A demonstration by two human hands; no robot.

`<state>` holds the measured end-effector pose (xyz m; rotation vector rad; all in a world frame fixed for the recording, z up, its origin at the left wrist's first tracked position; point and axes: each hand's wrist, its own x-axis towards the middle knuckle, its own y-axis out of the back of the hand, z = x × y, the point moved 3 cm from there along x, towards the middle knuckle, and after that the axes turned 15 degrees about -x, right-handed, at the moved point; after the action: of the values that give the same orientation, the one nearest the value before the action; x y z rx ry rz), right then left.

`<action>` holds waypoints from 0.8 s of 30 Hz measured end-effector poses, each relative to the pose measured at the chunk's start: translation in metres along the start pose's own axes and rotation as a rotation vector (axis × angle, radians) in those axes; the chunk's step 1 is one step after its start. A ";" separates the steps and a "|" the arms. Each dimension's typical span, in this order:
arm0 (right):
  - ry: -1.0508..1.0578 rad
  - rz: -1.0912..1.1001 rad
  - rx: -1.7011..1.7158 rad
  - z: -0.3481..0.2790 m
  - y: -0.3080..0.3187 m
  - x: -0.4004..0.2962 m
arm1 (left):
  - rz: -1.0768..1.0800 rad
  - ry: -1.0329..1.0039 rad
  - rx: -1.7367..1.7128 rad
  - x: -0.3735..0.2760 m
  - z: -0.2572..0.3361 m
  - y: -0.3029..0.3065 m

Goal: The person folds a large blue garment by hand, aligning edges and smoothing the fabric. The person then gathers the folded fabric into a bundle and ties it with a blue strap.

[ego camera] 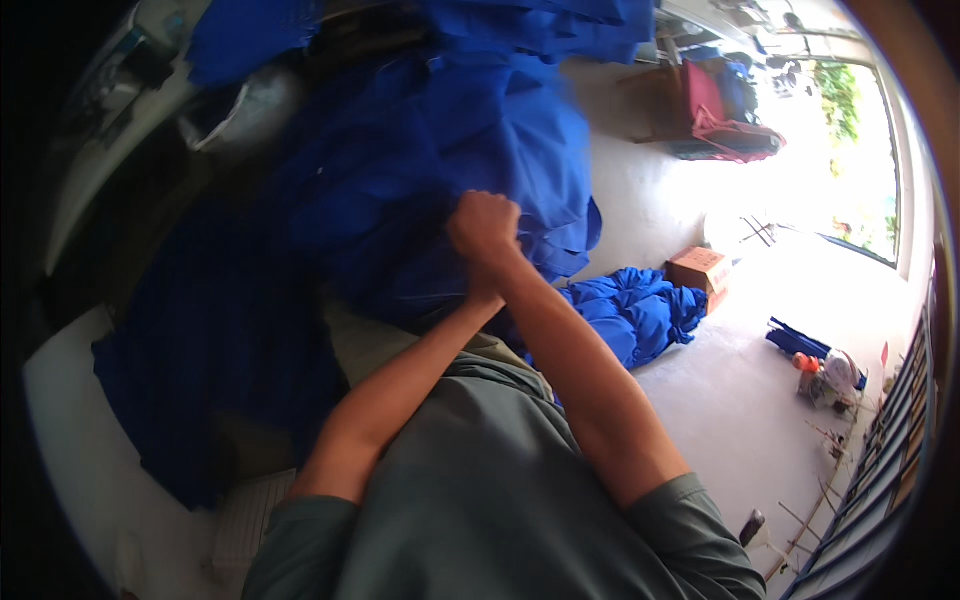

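A large heap of blue fabric [517, 142] lies before me and over my lap. My right hand [486, 221] is a closed fist above the fabric; whether cloth is inside it cannot be told. Beneath the right wrist, my left hand [484, 286] is mostly hidden, with only its wrist side showing, so its fingers cannot be judged. The two wrists overlap. Darker blue cloth [217, 352] hangs down at my left.
Bunched blue fabric [637, 311] lies on the floor beside a cardboard box [697, 270]. A chair holding red and dark cloth [705, 112] stands at the upper right. Bagged items [832, 375] lie near a metal grille [885, 442]. A white slatted surface [251, 521] is at lower left.
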<state>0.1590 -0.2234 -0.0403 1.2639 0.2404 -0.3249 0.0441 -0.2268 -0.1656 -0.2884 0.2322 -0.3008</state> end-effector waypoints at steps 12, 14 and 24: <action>0.241 0.098 0.138 0.063 0.002 -0.023 | 0.278 0.050 0.414 -0.085 0.107 0.083; 0.246 0.089 0.183 0.083 0.019 -0.034 | 0.368 0.023 0.399 -0.115 0.091 0.098; 0.023 0.165 0.494 0.173 0.198 -0.184 | 0.399 -0.542 0.680 -0.075 0.195 0.085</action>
<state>0.0604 -0.3171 0.2509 1.7645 0.0734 -0.2342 0.0485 -0.0774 0.0037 0.3523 -0.3494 0.1089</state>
